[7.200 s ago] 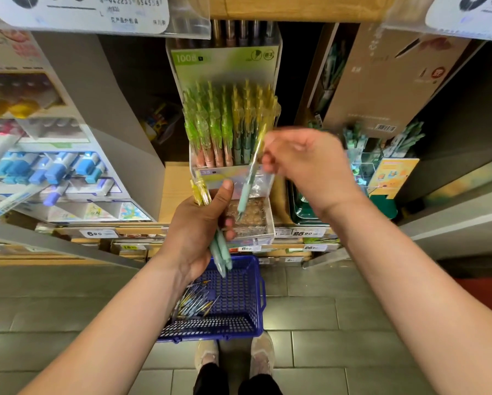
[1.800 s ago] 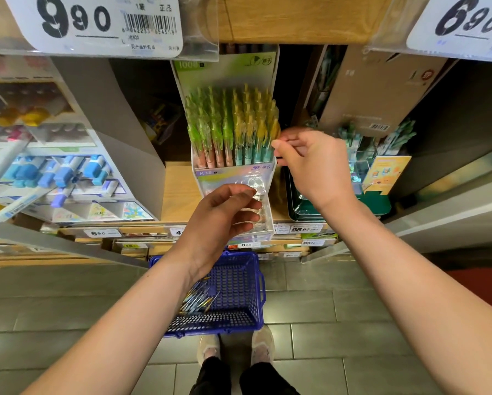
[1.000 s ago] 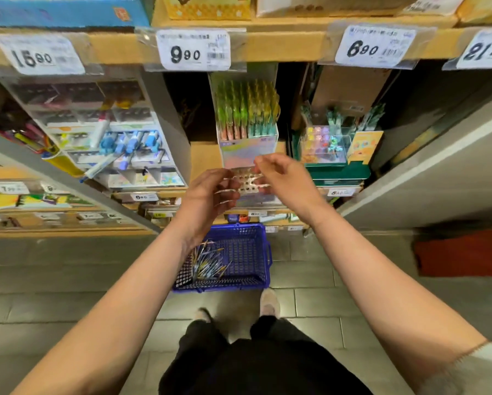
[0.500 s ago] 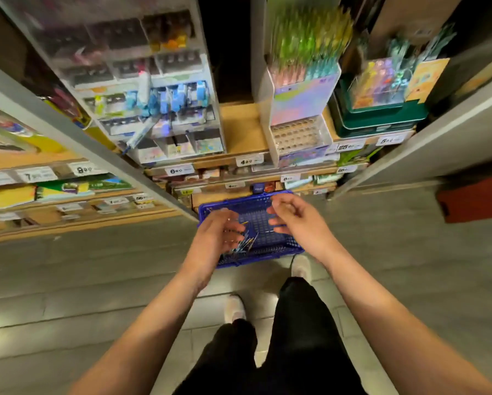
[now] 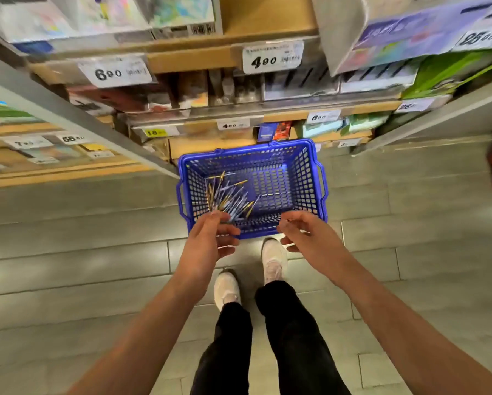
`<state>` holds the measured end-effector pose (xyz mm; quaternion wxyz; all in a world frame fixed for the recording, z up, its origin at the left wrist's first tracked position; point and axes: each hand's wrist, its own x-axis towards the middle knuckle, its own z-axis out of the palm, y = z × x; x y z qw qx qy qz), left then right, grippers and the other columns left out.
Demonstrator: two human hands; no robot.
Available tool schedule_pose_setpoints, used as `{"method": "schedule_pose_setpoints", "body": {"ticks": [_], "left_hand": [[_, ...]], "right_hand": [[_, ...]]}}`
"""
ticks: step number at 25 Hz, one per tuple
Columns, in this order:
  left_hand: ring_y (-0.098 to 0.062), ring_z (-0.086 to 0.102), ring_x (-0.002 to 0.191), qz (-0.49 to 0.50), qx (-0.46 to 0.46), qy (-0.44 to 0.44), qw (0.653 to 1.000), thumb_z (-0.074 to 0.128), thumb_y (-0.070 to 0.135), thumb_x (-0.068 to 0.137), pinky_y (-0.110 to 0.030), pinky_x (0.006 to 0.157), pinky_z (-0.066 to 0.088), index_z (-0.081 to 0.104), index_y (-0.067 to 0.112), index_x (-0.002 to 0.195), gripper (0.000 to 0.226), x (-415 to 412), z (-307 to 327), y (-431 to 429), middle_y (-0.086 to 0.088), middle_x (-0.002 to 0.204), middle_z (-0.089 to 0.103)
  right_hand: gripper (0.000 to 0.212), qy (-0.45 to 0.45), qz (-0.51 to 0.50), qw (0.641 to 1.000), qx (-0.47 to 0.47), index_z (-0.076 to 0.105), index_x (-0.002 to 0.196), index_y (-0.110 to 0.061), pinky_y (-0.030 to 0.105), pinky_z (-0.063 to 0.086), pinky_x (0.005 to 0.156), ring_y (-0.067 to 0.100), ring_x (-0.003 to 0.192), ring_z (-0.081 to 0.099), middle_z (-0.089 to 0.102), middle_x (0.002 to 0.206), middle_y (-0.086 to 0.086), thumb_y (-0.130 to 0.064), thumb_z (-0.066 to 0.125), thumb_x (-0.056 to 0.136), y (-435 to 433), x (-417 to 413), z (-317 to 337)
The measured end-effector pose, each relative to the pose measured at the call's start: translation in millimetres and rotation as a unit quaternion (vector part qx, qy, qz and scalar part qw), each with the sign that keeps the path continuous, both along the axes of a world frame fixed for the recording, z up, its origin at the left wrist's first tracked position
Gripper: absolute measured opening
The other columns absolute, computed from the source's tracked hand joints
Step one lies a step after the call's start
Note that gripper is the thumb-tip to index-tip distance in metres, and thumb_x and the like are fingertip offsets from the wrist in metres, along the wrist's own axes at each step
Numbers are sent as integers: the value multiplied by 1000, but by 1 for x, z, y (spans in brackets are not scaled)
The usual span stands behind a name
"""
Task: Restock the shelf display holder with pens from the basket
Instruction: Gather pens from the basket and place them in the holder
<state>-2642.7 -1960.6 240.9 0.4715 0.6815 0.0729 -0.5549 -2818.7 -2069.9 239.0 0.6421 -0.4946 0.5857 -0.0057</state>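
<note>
The pens lie heaped at 9 o'clock in the blue basket. The left hand, at 7 o'clock, curls by them; I cannot tell if it grips. The right hand, at 5 o'clock, is loose and holds nothing.

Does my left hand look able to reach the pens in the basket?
Probably yes. The basket is open on top, and the pens lie uncovered in its left half, right by the fingers of the left hand.
</note>
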Motion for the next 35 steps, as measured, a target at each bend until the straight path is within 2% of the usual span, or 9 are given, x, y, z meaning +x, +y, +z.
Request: {"method": "schedule_pose_setpoints", "body": {"ticks": [3,7,9,12,16,21,25,29,35], "left_hand": [[-20,65,65,24,26,10,999,47,31,104,-30,63,52,64,15,102,23,3,-83,-13,-6,78,73],[-19,64,59,63,56,40,996,47,28,104,-26,55,51,61,11,102,22,5,-179,-24,-11,80,70],[-20,63,61,72,65,46,994,48,28,105,-27,60,52,62,12,99,22,7,-219,-20,-11,82,70],[-19,63,62,62,51,40,996,46,25,105,-30,64,50,63,11,98,23,17,-281,-9,-10,80,70],[-22,66,69,46,23,19,998,45,18,103,-28,65,55,64,9,99,21,41,-343,-4,-10,80,71],[-17,65,65,48,32,38,998,41,21,105,-25,61,55,63,10,96,26,75,-383,-11,-6,73,69],[-9,64,56,-4,31,19,999,41,19,104,-21,60,52,63,15,93,24,101,-395,-29,3,68,70],[-11,63,62,-89,12,-8,996,45,25,105,-26,71,50,64,16,92,25,106,-407,-46,1,75,69],[-14,64,68,-131,30,-17,991,44,25,104,-27,73,50,62,18,92,23,116,-400,-49,-1,80,68]], "right_hand": [[6,15,26,999,23,66,99,-22,22,58,67,14,76,71,73,95,3,-18,62,98,-14,7,-85],[15,69,114,991,28,66,97,-21,41,59,83,21,79,70,70,89,1,-7,61,95,-20,13,-193],[19,106,184,977,0,69,101,-20,36,58,84,22,84,71,71,91,1,-5,60,94,-25,16,-242],[19,167,357,917,-66,72,111,-22,15,46,77,16,100,68,73,110,-2,-20,63,95,-46,28,-314],[24,202,509,826,-136,73,116,-16,29,49,94,24,115,64,71,120,4,-23,66,94,-83,69,-397],[30,267,626,713,-170,67,123,-12,35,52,99,26,116,63,65,129,10,-22,54,98,-101,114,-478],[39,257,668,678,-168,61,131,-11,35,51,98,30,117,61,64,129,12,-33,62,98,-99,111,-510],[44,285,699,634,-165,60,131,-10,33,51,96,28,116,61,64,128,10,-43,50,104,-91,93,-531],[21,272,669,656,-221,70,106,-15,40,60,78,27,82,67,73,99,8,-30,62,94,-102,94,-529]]}}
